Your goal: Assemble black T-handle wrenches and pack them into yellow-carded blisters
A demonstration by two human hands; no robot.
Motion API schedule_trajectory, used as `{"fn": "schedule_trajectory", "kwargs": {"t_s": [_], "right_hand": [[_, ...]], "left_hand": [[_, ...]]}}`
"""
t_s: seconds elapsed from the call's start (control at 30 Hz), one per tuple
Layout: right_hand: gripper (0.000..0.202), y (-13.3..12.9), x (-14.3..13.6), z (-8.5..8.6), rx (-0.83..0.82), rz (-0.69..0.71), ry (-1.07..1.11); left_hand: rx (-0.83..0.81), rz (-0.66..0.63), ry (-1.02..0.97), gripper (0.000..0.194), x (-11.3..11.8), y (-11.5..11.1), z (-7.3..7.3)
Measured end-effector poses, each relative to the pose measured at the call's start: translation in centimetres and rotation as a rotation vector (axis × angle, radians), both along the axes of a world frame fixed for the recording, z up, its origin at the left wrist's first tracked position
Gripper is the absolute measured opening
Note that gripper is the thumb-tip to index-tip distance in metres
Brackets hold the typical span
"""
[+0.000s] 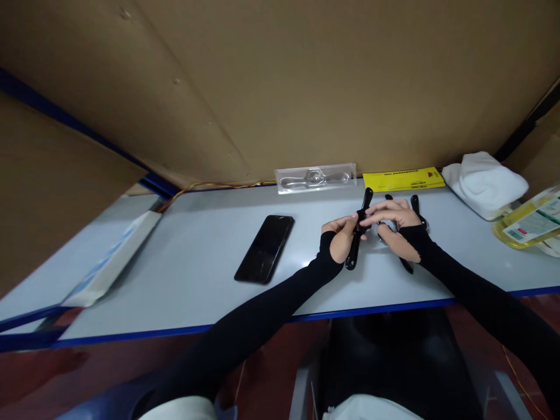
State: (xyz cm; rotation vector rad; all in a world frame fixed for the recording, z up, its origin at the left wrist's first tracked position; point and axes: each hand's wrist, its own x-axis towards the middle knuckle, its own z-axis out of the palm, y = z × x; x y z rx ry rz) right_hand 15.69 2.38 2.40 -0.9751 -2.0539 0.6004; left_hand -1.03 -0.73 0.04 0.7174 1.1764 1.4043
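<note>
Black sleeves [254, 318] lead to both hands: left hand [343, 236] grips the black tool [354, 249] near its middle; right hand [401, 219] adjoins, fingers bent, grip not discernible.

two hands [341, 240] [401, 221], one phone [265, 249], one yellow card [403, 179]

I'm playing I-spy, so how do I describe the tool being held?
On the pale table, look right of the black phone to the left hand. It holds a black tool with a handle at each end. Unlike the black pieces nearby, it's in that hand.
</note>
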Motion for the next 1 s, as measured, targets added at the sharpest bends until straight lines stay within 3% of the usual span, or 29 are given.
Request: {"fn": "schedule_trajectory", "kwargs": {"t_s": [0.33,0.5,0.63,0.77,1.0], "right_hand": [[0.027,0.01,-0.12,0.26,-0.046,-0.064,0.011],[0.029,-0.16,-0.13,0.32,-0.006,0.009,-0.016],[0.032,-0.13,0.00,0.19,-0.039,-0.051,0.017],[0.029,0.20,0.21,-0.09,-0.055,-0.020,-0.055],[0.021,0.08,0.07,0.15,-0.041,-0.107,0.009]], "left_hand": [[0.005,0.009,0.020,0.053,0.23,-0.15,-0.38],[-0.028,0.009,0.045,0.055,0.27,-0.22,-0.33],[-0.050,0.018,0.047,0.056,0.32,-0.27,-0.05],[-0.066,0.006,0.062,0.055,0.40,-0.42,0.33],[-0.056,0.013,0.076,0.057,0.57,-0.57,0.28]]}}
